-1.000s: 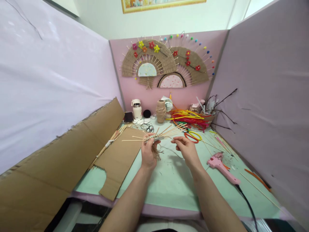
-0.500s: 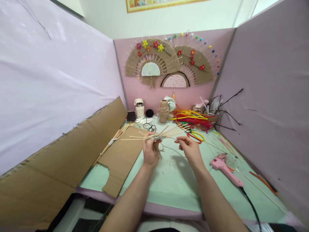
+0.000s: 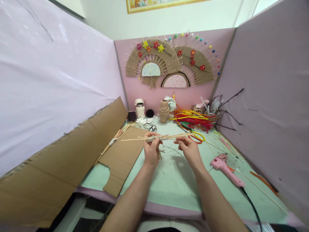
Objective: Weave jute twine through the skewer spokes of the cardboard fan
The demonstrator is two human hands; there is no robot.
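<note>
My left hand (image 3: 152,151) is closed around the middle of a small fan frame made of thin wooden sticks (image 3: 178,136). The frame is seen nearly edge-on, its sticks poking out to both sides. A twine tassel (image 3: 158,152) hangs below it beside my left fingers. My right hand (image 3: 187,145) pinches a thin cord (image 3: 172,148) by the right-hand sticks; the cord loops down between my hands over the table.
A pink glue gun (image 3: 224,167) with a black cable lies right. Scissors (image 3: 196,137), red and yellow pipe cleaners (image 3: 193,116) and a twine spool (image 3: 164,111) are farther back. Cardboard pieces (image 3: 125,154) and a stick bundle (image 3: 112,141) lie left. Finished fans (image 3: 154,43) hang behind.
The fan frame has tilted, so its spread sticks now look almost flat and edge-on. My right hand stays pinched on the cord, shifted very slightly left.
</note>
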